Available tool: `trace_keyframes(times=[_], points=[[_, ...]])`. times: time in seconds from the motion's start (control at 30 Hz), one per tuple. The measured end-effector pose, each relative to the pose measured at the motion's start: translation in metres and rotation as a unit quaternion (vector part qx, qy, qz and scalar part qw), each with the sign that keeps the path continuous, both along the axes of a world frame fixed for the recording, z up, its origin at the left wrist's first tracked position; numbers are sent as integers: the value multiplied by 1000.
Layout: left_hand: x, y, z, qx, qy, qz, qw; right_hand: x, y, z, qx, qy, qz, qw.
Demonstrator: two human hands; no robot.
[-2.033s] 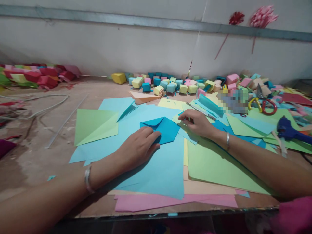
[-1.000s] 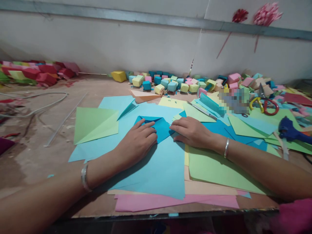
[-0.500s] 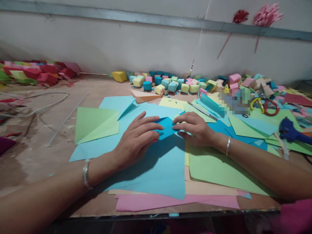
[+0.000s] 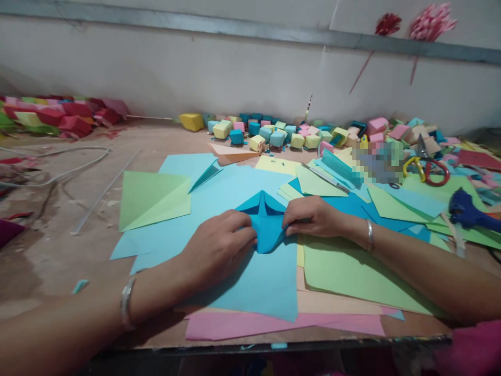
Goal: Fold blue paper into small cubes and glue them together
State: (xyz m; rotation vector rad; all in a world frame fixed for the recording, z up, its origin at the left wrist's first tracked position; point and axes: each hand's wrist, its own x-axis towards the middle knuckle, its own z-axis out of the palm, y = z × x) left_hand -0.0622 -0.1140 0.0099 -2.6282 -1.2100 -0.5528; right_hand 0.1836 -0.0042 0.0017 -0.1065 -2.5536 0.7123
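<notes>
Folded blue paper (image 4: 266,222), at centre frame on the table (image 4: 58,261), is pinched at both sides by the left hand (image 4: 219,248) and right hand (image 4: 313,216); it is probably light and creased easily.

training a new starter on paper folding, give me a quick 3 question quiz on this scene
1. True or false: both hands grip the dark blue folded paper.
2. Which tool lies nearest the right forearm? A) blue glue gun B) hammer C) stapler
3. What colour sheet lies directly under the folded piece?

Key
1. True: left hand and right hand pinch its sides.
2. A
3. Light blue sheet.
</notes>
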Motion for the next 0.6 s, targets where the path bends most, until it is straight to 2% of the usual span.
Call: trace_keyframes(times=[0.1,0.2,0.37,0.5,0.6], points=[[3,-6,-3,-35,-3,-26,999,-3,-3,-4,22,14,-58,998],[4,-8,-4,-32,9,-32,999,-9,-7,-10,66,53,-115,990],[4,-10,-3,-1,49,-65,997,-16,-13,-16,115,53,-151,980],[6,-13,0,-18,56,-91,994,-16,-19,-15,150,19,-197,969],[8,-15,2,-41,53,-113,991,-16,-22,-13,183,-5,-206,961]])
